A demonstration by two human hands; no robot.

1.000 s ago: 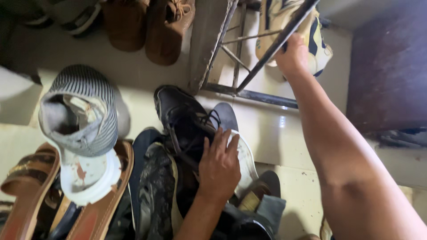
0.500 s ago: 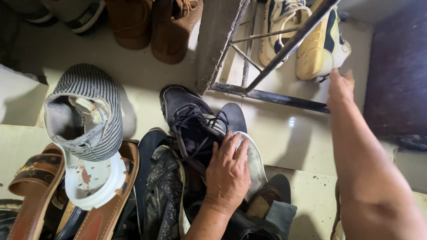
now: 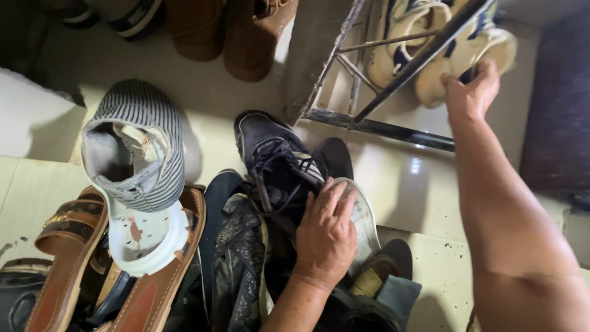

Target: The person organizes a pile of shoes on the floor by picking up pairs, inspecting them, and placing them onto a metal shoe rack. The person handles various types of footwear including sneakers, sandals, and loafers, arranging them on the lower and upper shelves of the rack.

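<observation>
My left hand [image 3: 326, 237] lies palm down, fingers apart, on a pile of shoes. It covers the laces of a black sneaker [image 3: 270, 154] and the white sole of a shoe [image 3: 365, 215] beside it. My right hand [image 3: 470, 92] reaches up and away to the metal shoe rack [image 3: 381, 126]. Its fingers curl on the edge of a cream sneaker [image 3: 473, 49] that stands behind a slanted bar. A second pale sneaker [image 3: 399, 49] stands to the left of that one.
A grey striped slip-on [image 3: 141, 141] with a white sole lies on brown sandals [image 3: 166, 270] at the left. A dark patterned shoe [image 3: 239, 264] lies beside my left wrist. Brown boots [image 3: 246, 31] stand at the top, and a dark mat [image 3: 559, 104] lies at the right on the tiled floor.
My right hand dropped away from the rack half a second ago and has risen again onto the cream sneaker. My left hand has stayed on the black sneaker.
</observation>
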